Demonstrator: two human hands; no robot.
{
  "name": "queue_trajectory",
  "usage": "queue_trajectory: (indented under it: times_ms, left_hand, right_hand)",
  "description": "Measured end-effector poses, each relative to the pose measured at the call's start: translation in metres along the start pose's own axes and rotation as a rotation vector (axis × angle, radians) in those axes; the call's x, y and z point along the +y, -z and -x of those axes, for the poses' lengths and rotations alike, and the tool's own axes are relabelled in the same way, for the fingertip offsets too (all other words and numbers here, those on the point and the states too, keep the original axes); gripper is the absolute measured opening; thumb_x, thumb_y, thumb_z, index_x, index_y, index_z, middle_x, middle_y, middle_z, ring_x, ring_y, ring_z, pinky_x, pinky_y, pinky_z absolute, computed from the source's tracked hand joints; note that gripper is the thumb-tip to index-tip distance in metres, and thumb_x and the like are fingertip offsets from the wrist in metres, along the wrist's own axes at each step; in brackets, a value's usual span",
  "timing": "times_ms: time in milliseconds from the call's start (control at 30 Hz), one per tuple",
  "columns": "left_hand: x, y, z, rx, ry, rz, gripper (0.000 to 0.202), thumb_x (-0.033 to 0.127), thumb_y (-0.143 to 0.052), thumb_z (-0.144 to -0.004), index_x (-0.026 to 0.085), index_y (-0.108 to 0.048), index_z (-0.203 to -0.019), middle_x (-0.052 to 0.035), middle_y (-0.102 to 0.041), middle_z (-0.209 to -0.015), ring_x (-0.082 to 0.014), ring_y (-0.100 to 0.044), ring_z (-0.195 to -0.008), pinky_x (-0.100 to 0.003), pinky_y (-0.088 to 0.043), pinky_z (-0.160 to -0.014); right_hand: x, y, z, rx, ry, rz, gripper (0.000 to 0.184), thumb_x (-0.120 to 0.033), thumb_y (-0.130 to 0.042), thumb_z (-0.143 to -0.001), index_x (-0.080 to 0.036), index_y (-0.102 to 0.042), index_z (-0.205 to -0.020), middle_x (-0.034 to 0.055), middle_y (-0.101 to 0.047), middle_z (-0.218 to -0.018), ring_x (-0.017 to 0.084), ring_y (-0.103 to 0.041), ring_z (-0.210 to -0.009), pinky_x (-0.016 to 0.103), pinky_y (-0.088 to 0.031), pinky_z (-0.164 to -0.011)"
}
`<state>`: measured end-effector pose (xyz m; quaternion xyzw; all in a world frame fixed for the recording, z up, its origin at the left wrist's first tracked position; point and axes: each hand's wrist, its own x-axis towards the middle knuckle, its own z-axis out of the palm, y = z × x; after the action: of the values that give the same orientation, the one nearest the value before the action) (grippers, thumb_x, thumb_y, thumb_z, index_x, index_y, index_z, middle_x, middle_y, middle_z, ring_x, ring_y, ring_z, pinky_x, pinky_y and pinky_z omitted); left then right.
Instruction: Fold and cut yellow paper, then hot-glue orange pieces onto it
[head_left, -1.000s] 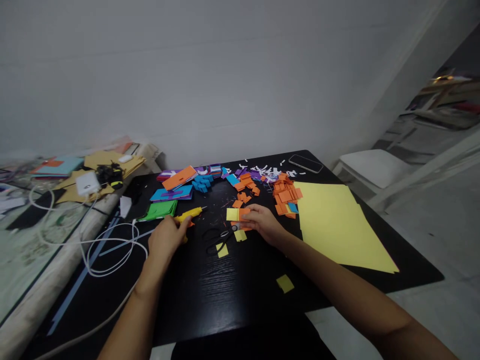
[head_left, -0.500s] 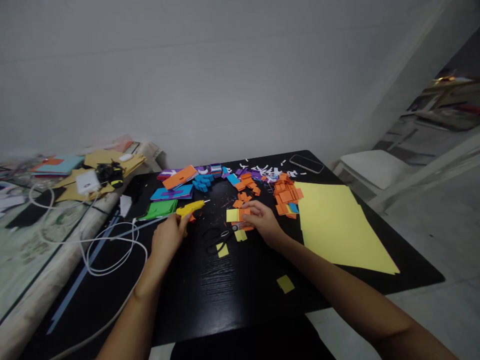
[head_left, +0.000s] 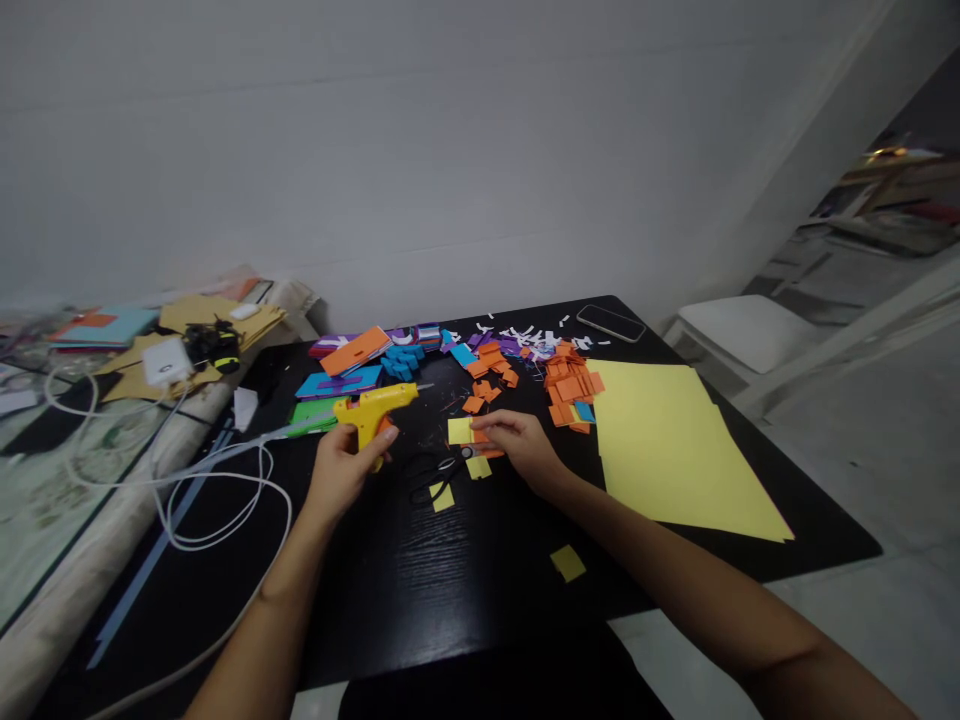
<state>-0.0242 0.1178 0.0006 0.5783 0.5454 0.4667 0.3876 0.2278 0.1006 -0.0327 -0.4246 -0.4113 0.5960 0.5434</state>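
My left hand (head_left: 341, 465) is wrapped round the handle of a yellow glue gun (head_left: 379, 405), raised off the table with its nozzle pointing right. A clear glue stick trails from its back end. My right hand (head_left: 525, 450) pinches a small yellow and orange paper piece (head_left: 459, 431); the fingers partly cover its orange side. Just below lie black-handled scissors (head_left: 429, 492), crossing a yellow paper square (head_left: 443, 497). Another small yellow piece (head_left: 478, 467) rests near my right fingertips, and a yellow square (head_left: 568, 563) lies closer to me.
Large yellow sheets (head_left: 667, 440) cover the table's right side, beside a pile of orange pieces (head_left: 570, 380). A phone (head_left: 611, 323) lies at the back. White cables (head_left: 217, 545) loop on the left. Blue folded pieces (head_left: 403, 361) and green paper (head_left: 307, 412) sit back left.
My left hand has lifted the glue gun from low over the table, tilting it more upright. My right hand stays at the paper piece, its fingers slightly shifted.
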Motion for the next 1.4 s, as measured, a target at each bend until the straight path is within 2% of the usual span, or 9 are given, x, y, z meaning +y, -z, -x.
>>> queue_trajectory:
  times_ms: [133, 300, 400, 567, 833, 933, 1067, 1233, 1400]
  left_hand:
    - [0.0, -0.004, 0.002, -0.138, 0.017, 0.042, 0.044, 0.051, -0.08, -0.07, 0.011, -0.068, -0.083, -0.004, -0.065, -0.064, -0.0138, -0.058, -0.052, -0.024, -0.047, -0.049]
    - [-0.008, -0.009, 0.005, -0.27, -0.032, -0.026, 0.048, 0.054, -0.076, -0.077, 0.011, -0.075, -0.099, -0.0092, -0.074, -0.08, -0.0165, -0.064, -0.061, -0.026, -0.051, -0.056]
    - [-0.013, -0.01, 0.007, -0.272, -0.05, -0.089, 0.046, 0.054, -0.076, -0.078, 0.012, -0.077, -0.097, -0.0114, -0.077, -0.093, -0.0201, -0.068, -0.073, -0.03, -0.056, -0.069]
    - [-0.015, -0.01, 0.009, -0.24, -0.042, -0.118, 0.049, 0.055, -0.076, -0.076, 0.013, -0.076, -0.101, -0.0125, -0.077, -0.099, -0.0261, -0.071, -0.088, -0.036, -0.058, -0.08]
    - [-0.015, -0.008, 0.011, -0.28, -0.108, -0.209, 0.043, 0.053, -0.066, -0.082, 0.013, -0.077, -0.091, -0.0089, -0.075, -0.082, -0.0218, -0.069, -0.074, -0.033, -0.058, -0.072]
    - [-0.018, -0.008, 0.011, -0.288, -0.133, -0.234, 0.043, 0.054, -0.067, -0.083, 0.014, -0.077, -0.095, -0.0096, -0.076, -0.091, -0.0234, -0.07, -0.082, -0.036, -0.058, -0.083]
    - [-0.022, -0.007, 0.01, -0.311, -0.155, -0.237, 0.045, 0.055, -0.065, -0.086, 0.015, -0.077, -0.103, -0.0109, -0.076, -0.103, -0.0266, -0.071, -0.094, -0.04, -0.057, -0.093]
    - [-0.021, -0.008, 0.011, -0.337, -0.188, -0.219, 0.045, 0.053, -0.065, -0.087, 0.017, -0.076, -0.113, -0.0107, -0.076, -0.111, -0.0278, -0.072, -0.1, -0.041, -0.056, -0.097]
    - [-0.018, -0.01, 0.012, -0.362, -0.231, -0.236, 0.043, 0.049, -0.063, -0.09, 0.016, -0.076, -0.115, -0.0103, -0.076, -0.113, -0.0279, -0.071, -0.101, -0.04, -0.057, -0.096]
  right_hand:
    - [0.0, -0.002, 0.002, 0.0, -0.024, -0.015, 0.033, -0.038, -0.087, -0.063, -0.016, -0.074, -0.084, 0.0045, -0.074, -0.082, 0.02, -0.073, -0.071, 0.038, -0.061, -0.079]
    - [0.001, -0.002, 0.003, 0.014, 0.022, 0.023, 0.036, -0.037, -0.089, -0.062, -0.017, -0.068, -0.083, 0.0018, -0.072, -0.075, 0.019, -0.072, -0.069, 0.035, -0.06, -0.074]
    - [0.002, -0.002, 0.002, 0.026, 0.066, 0.023, 0.035, -0.036, -0.088, -0.061, -0.019, -0.066, -0.081, 0.0006, -0.071, -0.077, 0.018, -0.071, -0.066, 0.035, -0.061, -0.071]
    - [0.004, -0.002, 0.003, -0.002, 0.057, 0.039, 0.033, -0.035, -0.086, -0.064, -0.017, -0.075, -0.089, 0.0049, -0.074, -0.086, 0.02, -0.073, -0.07, 0.037, -0.062, -0.076]
    - [0.008, -0.001, 0.003, 0.028, 0.075, 0.141, 0.03, -0.036, -0.084, -0.066, -0.016, -0.074, -0.086, 0.0081, -0.075, -0.087, 0.024, -0.075, -0.074, 0.038, -0.061, -0.076]
    - [0.009, -0.002, 0.004, 0.036, 0.118, 0.179, 0.024, -0.035, -0.082, -0.067, -0.017, -0.073, -0.082, 0.0087, -0.074, -0.09, 0.025, -0.074, -0.075, 0.039, -0.061, -0.074]
    - [0.01, -0.003, 0.004, 0.021, 0.125, 0.175, 0.024, -0.036, -0.08, -0.07, -0.018, -0.068, -0.081, 0.0057, -0.071, -0.081, 0.024, -0.073, -0.074, 0.038, -0.06, -0.073]
    - [0.006, -0.005, 0.006, 0.013, 0.12, 0.089, 0.031, -0.031, -0.08, -0.069, -0.022, -0.061, -0.092, 0.0023, -0.069, -0.084, 0.022, -0.071, -0.075, 0.038, -0.062, -0.075]
    - [0.003, -0.007, 0.008, -0.015, 0.103, 0.061, 0.034, -0.029, -0.079, -0.068, -0.021, -0.063, -0.097, 0.004, -0.071, -0.091, 0.023, -0.072, -0.081, 0.039, -0.063, -0.079]
